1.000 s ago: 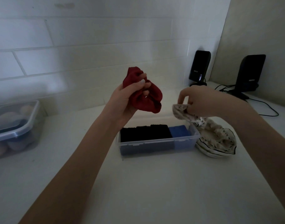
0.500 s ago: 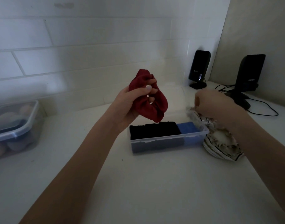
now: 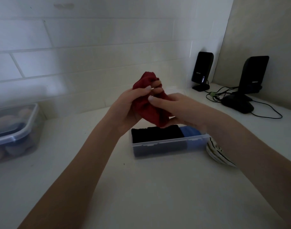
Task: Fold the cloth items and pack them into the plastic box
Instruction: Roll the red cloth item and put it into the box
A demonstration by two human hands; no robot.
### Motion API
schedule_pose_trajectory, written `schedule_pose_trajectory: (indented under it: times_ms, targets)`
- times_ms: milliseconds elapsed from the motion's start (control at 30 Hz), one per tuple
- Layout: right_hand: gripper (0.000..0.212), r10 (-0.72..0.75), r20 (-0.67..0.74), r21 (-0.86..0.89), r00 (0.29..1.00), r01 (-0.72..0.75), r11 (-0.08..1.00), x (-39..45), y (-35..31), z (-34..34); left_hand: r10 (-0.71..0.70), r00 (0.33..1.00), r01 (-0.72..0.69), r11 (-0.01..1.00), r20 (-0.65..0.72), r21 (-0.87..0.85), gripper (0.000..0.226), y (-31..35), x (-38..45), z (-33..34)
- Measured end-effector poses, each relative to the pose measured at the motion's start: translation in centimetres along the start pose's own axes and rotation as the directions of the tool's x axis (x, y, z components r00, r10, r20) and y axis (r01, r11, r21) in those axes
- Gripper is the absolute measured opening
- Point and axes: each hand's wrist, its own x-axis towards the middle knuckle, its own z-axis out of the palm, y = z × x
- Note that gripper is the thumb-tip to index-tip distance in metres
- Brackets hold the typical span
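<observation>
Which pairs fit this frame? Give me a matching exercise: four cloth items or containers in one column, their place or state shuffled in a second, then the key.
Things
1. red cloth
2. black cloth
3. patterned cloth
4. lidded container

Places or states
A. lying on the counter just right of the plastic box
B. far left by the wall, closed
C. held bunched above the box by the left hand and right hand
D. packed in the left part of the box, beside the blue cloth

Pairs: 1-C, 2-D, 3-A, 4-B
</observation>
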Motion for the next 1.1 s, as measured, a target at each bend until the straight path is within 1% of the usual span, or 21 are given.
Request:
schedule_pose_trajectory:
  times_ms: [33, 100, 167, 233, 267, 333, 400, 433, 467, 533, 567, 600, 633, 700, 800, 867, 933, 1000, 1067, 1100]
  targets:
    - [0.029, -0.015, -0.04, 0.047, 0.999, 0.016, 0.999, 0.1, 0.1, 0.1, 0.004, 1.0, -0.005, 1.0, -0.008, -0.011, 0.027, 0.0, 0.1, -0.1]
    - [0.025, -0.043, -0.152, 0.078, 0.988, 0.055, 0.995, 0.4, 0.2, -0.2, 0.009, 1.0, -0.009, 1.0, 0.003, -0.026, 0.026, -0.1, 0.2, -0.3]
    - [0.017, -0.089, -0.235, 0.075, 0.968, 0.11, 0.991, 0.5, 0.2, -0.5, 0.006, 1.0, -0.004, 0.997, 0.019, -0.072, 0.029, -0.2, 0.3, -0.2]
    - [0.015, -0.158, -0.285, 0.06, 0.945, 0.182, 0.981, 0.5, 0.3, -0.6, 0.005, 1.0, -0.002, 0.991, 0.022, -0.133, 0.035, -0.3, 0.4, -0.1]
    - [0.013, -0.194, -0.3, 0.036, 0.934, 0.215, 0.976, 0.5, 0.4, -0.5, 0.017, 1.0, -0.015, 0.992, 0.018, -0.124, 0.037, -0.2, 0.4, -0.2]
    - [0.009, -0.285, -0.321, -0.086, 0.903, 0.272, 0.959, 0.5, 0.4, -0.3, 0.056, 0.998, -0.056, 0.998, 0.018, -0.024, 0.036, -0.1, 0.3, -0.2]
    - [0.015, -0.388, -0.337, -0.255, 0.857, 0.314, 0.915, 0.7, 0.5, 0.0, 0.086, 0.996, -0.088, 0.988, 0.021, 0.13, 0.036, -0.2, 0.2, -0.3]
    - [0.017, -0.436, -0.341, -0.317, 0.833, 0.335, 0.887, 0.7, 0.4, 0.2, 0.093, 0.996, -0.095, 0.97, 0.02, 0.224, 0.039, -0.3, 0.2, -0.3]
    - [0.017, -0.484, -0.344, -0.362, 0.805, 0.362, 0.859, 0.6, 0.4, 0.2, 0.093, 0.996, -0.092, 0.938, 0.013, 0.333, 0.046, -0.4, 0.2, -0.3]
    - [0.015, -0.582, -0.341, -0.45, 0.739, 0.415, 0.791, 0.4, 0.2, 0.2, 0.089, 0.996, -0.076, 0.839, 0.002, 0.539, 0.057, -0.6, 0.3, -0.3]
    - [0.012, -0.616, -0.336, -0.493, 0.712, 0.424, 0.759, 0.3, 0.0, 0.1, 0.09, 0.996, -0.071, 0.807, -0.004, 0.586, 0.055, -0.7, 0.2, -0.5]
    - [0.009, -0.634, -0.33, -0.516, 0.699, 0.429, 0.741, 0.2, -0.1, 0.0, 0.092, 0.996, -0.064, 0.803, -0.017, 0.592, 0.049, -0.7, 0.2, -0.6]
    - [0.006, -0.633, -0.327, -0.51, 0.702, 0.433, 0.744, 0.2, -0.3, -0.1, 0.095, 0.995, -0.061, 0.811, -0.029, 0.582, 0.043, -0.7, 0.2, -0.7]
    - [0.005, -0.578, -0.325, -0.438, 0.749, 0.422, 0.794, 0.0, -0.6, -0.1, 0.111, 0.993, -0.066, 0.823, -0.045, 0.565, 0.036, -0.5, 0.1, -0.7]
    - [0.007, -0.39, -0.341, -0.27, 0.855, 0.309, 0.912, -0.2, -0.7, -0.1, 0.151, 0.984, -0.082, 0.854, -0.093, 0.514, 0.027, -0.5, 0.2, -0.6]
    - [0.006, -0.268, -0.377, -0.149, 0.887, 0.227, 0.962, -0.1, -0.5, -0.3, 0.177, 0.977, -0.099, 0.867, -0.115, 0.489, 0.026, -0.7, 0.3, -0.5]
    - [0.011, -0.175, -0.4, -0.07, 0.9, 0.16, 0.985, 0.2, -0.2, -0.7, 0.167, 0.982, -0.11, 0.889, -0.092, 0.444, 0.024, -0.6, 0.2, -0.1]
    - [0.013, -0.115, -0.357, 0.009, 0.927, 0.126, 0.992, 0.5, -0.1, -0.9, 0.115, 0.993, -0.1, 0.934, -0.024, 0.343, 0.024, -0.5, 0.0, 0.2]
    - [0.013, -0.122, -0.247, 0.122, 0.961, 0.156, 0.98, 0.5, -0.2, -1.0, 0.071, 0.996, -0.08, 0.963, 0.044, 0.259, 0.026, -0.3, -0.2, 0.5]
    - [0.014, -0.139, -0.207, 0.173, 0.969, 0.176, 0.969, 0.4, -0.3, -1.0, 0.067, 0.996, -0.08, 0.966, 0.061, 0.245, 0.027, -0.2, -0.2, 0.5]
